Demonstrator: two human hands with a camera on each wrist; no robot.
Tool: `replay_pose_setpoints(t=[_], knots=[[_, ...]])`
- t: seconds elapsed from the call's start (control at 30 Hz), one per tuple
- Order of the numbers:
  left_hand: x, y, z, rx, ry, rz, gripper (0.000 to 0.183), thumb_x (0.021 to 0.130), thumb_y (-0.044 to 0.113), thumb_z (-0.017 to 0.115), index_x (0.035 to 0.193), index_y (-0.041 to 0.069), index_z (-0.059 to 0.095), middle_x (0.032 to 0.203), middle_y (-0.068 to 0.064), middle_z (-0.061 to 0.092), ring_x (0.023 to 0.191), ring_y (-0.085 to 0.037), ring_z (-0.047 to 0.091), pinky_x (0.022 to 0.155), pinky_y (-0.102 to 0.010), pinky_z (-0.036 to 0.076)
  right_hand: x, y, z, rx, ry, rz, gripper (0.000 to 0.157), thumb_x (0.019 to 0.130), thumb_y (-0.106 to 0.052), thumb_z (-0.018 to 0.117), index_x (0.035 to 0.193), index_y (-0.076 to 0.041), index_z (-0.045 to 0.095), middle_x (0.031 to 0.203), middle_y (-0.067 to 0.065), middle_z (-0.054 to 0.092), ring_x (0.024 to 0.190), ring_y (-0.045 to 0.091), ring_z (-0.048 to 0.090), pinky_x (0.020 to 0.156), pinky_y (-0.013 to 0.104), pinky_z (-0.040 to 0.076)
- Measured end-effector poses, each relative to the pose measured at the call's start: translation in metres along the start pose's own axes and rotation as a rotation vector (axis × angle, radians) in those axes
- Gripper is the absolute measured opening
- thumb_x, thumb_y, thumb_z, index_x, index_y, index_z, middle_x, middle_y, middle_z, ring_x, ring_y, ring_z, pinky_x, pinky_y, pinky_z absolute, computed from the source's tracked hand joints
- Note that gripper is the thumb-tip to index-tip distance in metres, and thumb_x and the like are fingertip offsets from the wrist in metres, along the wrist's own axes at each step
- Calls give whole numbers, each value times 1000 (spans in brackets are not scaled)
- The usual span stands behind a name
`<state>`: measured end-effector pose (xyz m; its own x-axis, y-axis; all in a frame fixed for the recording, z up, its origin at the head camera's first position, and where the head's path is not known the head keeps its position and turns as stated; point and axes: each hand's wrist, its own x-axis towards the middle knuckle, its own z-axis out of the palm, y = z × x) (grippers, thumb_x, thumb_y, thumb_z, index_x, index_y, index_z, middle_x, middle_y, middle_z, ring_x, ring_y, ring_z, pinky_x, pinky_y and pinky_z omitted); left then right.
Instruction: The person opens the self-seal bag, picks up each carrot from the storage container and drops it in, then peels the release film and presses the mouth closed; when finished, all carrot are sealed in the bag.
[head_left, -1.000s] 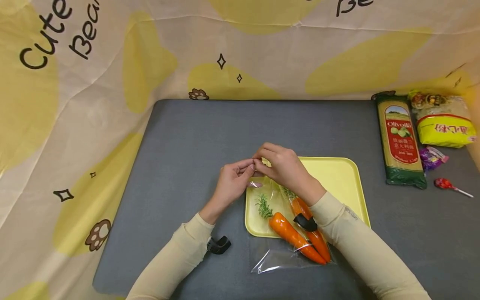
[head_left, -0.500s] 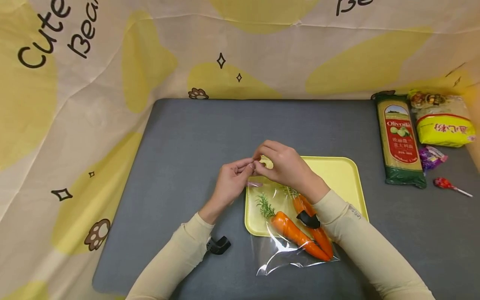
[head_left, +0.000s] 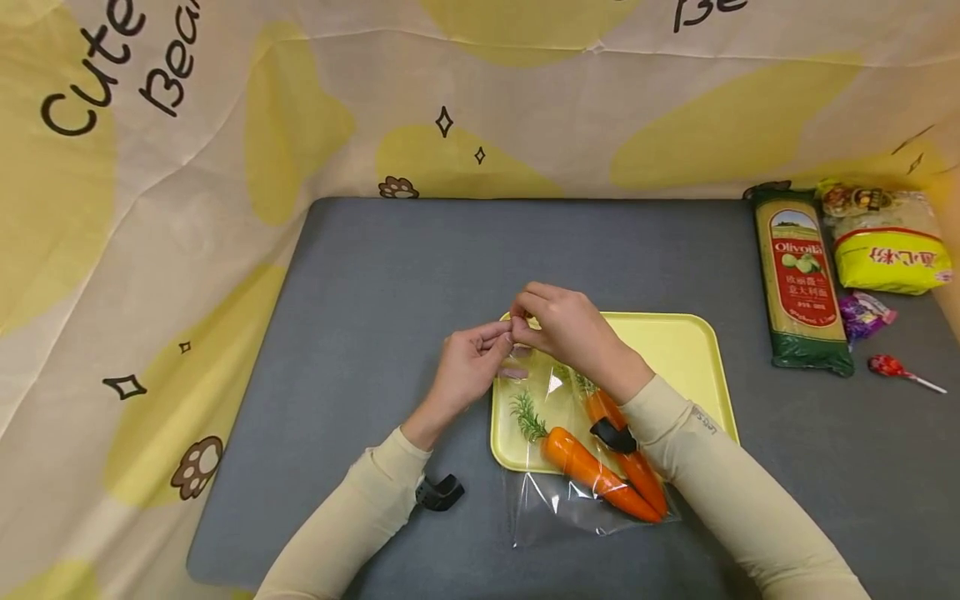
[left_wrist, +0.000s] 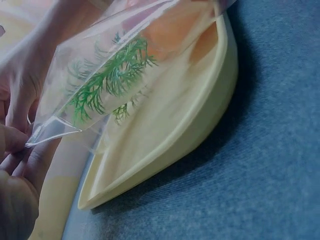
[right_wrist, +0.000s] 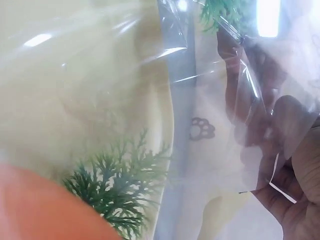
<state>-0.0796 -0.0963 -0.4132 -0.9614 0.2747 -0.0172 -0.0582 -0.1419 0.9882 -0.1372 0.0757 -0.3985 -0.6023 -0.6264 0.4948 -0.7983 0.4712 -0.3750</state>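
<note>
Fingertips nearly meeting, the left hand and right hand each pinch the top edge of a clear bag; exactly where the fingers overlap is hard to see. Below that grip, inside the plastic, lie two carrots, one partly covered by a black wrist piece. Under the grip sits a yellow tray. Well off to its right, a pasta packet reads "Olivoilà", beside a yellow bag with Chinese characters. Far up-left, the cloth says "Cute", the word below it cut off.
</note>
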Motion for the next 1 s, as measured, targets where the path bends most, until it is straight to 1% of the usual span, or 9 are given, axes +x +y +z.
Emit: replay_pose_setpoints(t=[0.13, 0.33, 0.43, 0.6, 0.67, 0.77, 0.83, 0.9, 1.0], knots=[[2, -11, -1, -9, 0, 1, 31, 96, 5, 51, 125, -8, 55, 113, -24, 63, 94, -43, 63, 67, -44, 57, -2, 2, 0, 15, 5, 29, 6, 83, -6, 63, 80, -11, 61, 80, -4, 58, 71, 10, 57, 61, 25, 50], [9, -24, -1, -47, 15, 14, 30, 96, 10, 55, 123, -4, 58, 112, -20, 65, 92, -39, 66, 66, -44, 57, -5, 5, 1, 71, 73, 106, 5, 86, -8, 60, 82, -8, 63, 81, -2, 60, 73, 11, 59, 64, 26, 52], [12, -26, -1, -75, 15, 2, 29, 96, 10, 55, 121, -3, 60, 110, -20, 66, 92, -39, 66, 66, -45, 57, -8, 8, 1, 101, 103, 174, 8, 86, -9, 58, 82, -7, 65, 80, -1, 61, 72, 11, 59, 65, 26, 53], [13, -28, -6, -149, 46, -11, 28, 96, 9, 54, 119, -8, 59, 110, -23, 64, 95, -44, 63, 68, -47, 56, -11, 17, -7, 199, 175, 355, 8, 89, -12, 60, 85, -9, 67, 79, -3, 64, 71, 10, 63, 67, 29, 55], [13, -29, -8, -179, 59, -16, 29, 96, 9, 54, 119, -8, 59, 111, -24, 64, 96, -44, 62, 69, -47, 56, -13, 20, -10, 322, 151, 428, 11, 93, -18, 59, 93, -11, 68, 83, -3, 66, 74, 10, 65, 70, 29, 56], [12, -29, -9, -199, 57, -27, 29, 97, 9, 53, 121, -6, 58, 113, -25, 63, 97, -43, 62, 70, -48, 55, -16, 21, -13, 552, 57, 515, 24, 98, -29, 52, 109, -13, 66, 94, 0, 68, 85, 13, 66, 80, 32, 54], [13, -28, -9, -202, 49, -35, 29, 97, 9, 53, 121, -5, 58, 113, -25, 62, 97, -40, 63, 71, -49, 55, -17, 21, -13, 652, 10, 582, 29, 98, -34, 50, 118, -16, 62, 100, 1, 67, 91, 14, 65, 85, 35, 53], [12, -27, -9, -200, 45, -40, 29, 97, 9, 52, 122, -5, 58, 113, -26, 62, 96, -38, 64, 71, -49, 55, -18, 20, -12, 676, -16, 647, 35, 95, -41, 53, 123, -21, 59, 104, 0, 66, 95, 14, 64, 87, 38, 51], [12, -26, -9, -199, 50, -41, 28, 97, 10, 53, 121, -4, 59, 112, -27, 62, 96, -37, 65, 71, -49, 55, -16, 18, -8, 616, -68, 716, 47, 86, -54, 60, 124, -26, 59, 107, -7, 66, 97, 9, 63, 87, 36, 51]])
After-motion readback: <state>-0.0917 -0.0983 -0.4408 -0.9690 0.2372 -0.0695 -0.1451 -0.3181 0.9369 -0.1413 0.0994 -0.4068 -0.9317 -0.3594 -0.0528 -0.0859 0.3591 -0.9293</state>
